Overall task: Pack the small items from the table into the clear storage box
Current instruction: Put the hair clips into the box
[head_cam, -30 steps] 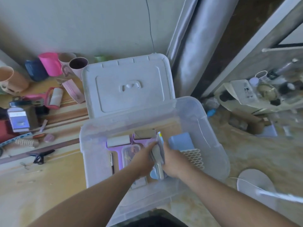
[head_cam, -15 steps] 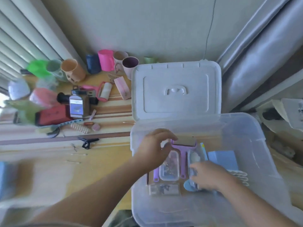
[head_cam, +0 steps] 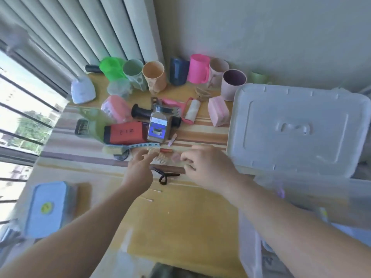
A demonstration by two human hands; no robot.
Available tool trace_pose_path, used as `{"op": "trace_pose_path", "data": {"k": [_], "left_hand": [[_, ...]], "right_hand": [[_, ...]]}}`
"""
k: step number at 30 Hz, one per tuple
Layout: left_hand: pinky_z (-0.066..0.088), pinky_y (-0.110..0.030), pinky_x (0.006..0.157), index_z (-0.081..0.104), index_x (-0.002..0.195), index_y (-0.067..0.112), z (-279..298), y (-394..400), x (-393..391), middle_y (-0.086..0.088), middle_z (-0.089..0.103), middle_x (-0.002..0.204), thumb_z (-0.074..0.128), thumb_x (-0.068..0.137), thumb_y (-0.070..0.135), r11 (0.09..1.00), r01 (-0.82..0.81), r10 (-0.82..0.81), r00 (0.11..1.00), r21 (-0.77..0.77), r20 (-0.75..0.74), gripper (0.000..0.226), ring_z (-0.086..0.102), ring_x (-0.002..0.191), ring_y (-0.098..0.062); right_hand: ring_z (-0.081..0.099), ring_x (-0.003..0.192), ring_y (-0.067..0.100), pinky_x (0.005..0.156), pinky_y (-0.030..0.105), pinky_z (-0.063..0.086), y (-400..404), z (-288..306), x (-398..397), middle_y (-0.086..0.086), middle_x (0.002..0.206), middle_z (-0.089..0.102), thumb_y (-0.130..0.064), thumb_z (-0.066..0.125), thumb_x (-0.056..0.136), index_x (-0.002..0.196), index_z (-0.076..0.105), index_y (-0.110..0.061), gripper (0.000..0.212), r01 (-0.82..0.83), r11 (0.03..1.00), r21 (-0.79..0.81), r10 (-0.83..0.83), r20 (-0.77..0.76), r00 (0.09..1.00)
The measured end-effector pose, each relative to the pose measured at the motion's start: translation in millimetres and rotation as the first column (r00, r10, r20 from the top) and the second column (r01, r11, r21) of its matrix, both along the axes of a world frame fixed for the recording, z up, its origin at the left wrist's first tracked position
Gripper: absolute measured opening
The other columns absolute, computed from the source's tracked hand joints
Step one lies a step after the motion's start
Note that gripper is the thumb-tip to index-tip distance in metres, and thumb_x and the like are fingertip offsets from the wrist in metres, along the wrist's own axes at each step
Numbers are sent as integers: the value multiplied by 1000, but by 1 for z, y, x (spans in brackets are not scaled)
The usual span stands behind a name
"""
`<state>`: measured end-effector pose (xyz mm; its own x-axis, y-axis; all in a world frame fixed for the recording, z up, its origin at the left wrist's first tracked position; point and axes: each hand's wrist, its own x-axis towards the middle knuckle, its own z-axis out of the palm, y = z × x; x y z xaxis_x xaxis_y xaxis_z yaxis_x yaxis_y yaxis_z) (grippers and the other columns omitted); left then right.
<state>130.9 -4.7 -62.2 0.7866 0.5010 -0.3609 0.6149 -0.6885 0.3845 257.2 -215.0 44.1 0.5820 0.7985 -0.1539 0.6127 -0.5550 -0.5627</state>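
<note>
I find both hands out of the box (head_cam: 301, 197), where they were arranging packed items a second ago, and back over the table (head_cam: 180, 227). I judge one load as stowed and the next pick as beginning. The box stands at the table's right edge, lid (head_cam: 297, 127) propped behind it. The items left to pack lie mid-table, well in from every edge: a comb (head_cam: 160, 157), an orange tube (head_cam: 166, 150), a pink piece (head_cam: 175, 156) and a black clip (head_cam: 164, 176). My left hand (head_cam: 138, 173) reaches forward, fingers spread and straight, tips at the comb, holding nothing. My right hand (head_cam: 208, 167) hovers just beside the pink piece, fingers curled downward; blur prevents me telling whether it has anything pinched.
</note>
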Motion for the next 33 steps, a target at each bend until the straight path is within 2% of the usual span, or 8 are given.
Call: {"op": "trace_pose_path", "data": {"k": [7, 11, 16, 21, 23, 26, 30, 33], "left_hand": [[38, -46, 112, 52, 143, 40, -30, 34, 18, 1, 45, 151, 57, 76, -6, 945, 281, -279, 960, 165, -36, 82, 41, 135, -34], [42, -46, 102, 60, 131, 41, -42, 39, 18, -2, 56, 120, 68, 83, 18, 952, 219, -205, 975, 212, -88, 54, 47, 118, -34], [43, -44, 101, 63, 127, 32, -43, 42, 4, 0, 59, 124, 70, 85, 36, 964, 177, -167, 984, 198, -69, 43, 49, 122, -31], [44, -44, 96, 65, 121, 31, -23, 41, -14, 6, 67, 115, 71, 86, 47, 990, 70, -77, 996, 122, 54, 39, 56, 112, -28], [47, -42, 91, 66, 116, 30, -8, 35, -13, 9, 67, 109, 72, 85, 47, 997, 18, -30, 986, 71, 162, 36, 59, 105, -24], [50, -34, 81, 68, 110, 31, 33, 8, -2, 16, 66, 98, 72, 88, 55, 999, -21, 29, 937, -27, 348, 33, 61, 94, -12], [47, -22, 79, 68, 106, 32, 104, -70, 21, 16, 66, 91, 69, 89, 55, 980, 82, 21, 865, -182, 501, 29, 61, 86, -6], [47, -24, 72, 69, 104, 31, 144, -147, 36, 12, 71, 89, 67, 91, 43, 928, 213, -6, 830, -307, 557, 18, 64, 82, -11]], "right_hand": [[41, 136, 31, 91, 41, 49, 80, -94, -38, 3, 144, 48, -35, 64, 97, 123, 64, -22, 29, -90, 897, -432, 48, -106, 993], [44, 124, 29, 82, 39, 41, 83, -119, -56, -2, 138, 51, -51, 65, 93, 123, 61, -25, 40, -3, 882, -471, -40, -82, 996], [43, 122, 29, 91, 43, 45, 83, -130, -60, -1, 138, 51, -52, 65, 94, 119, 63, -27, 36, 5, 875, -485, -28, -40, 999], [44, 118, 27, 81, 37, 43, 73, -106, -36, -12, 143, 44, -48, 70, 83, 114, 64, -32, 35, 24, 906, -423, -94, -147, 985], [43, 121, 25, 83, 37, 44, 61, -77, -19, -8, 131, 49, -54, 70, 81, 128, 62, -39, 50, 34, 928, -372, -88, -128, 988], [41, 114, 22, 84, 39, 48, 25, -19, 5, -6, 112, 48, -64, 63, 77, 120, 70, -40, 50, 87, 972, -221, -106, -77, 991], [43, 103, 26, 87, 44, 50, -70, 35, 27, -4, 103, 49, -55, 68, 73, 113, 76, -26, 50, 222, 975, -13, -220, 87, 972], [45, 95, 24, 86, 31, 43, -166, 57, 30, -5, 98, 52, -57, 64, 72, 107, 76, -26, 49, 322, 941, 101, -333, 123, 935]]}}
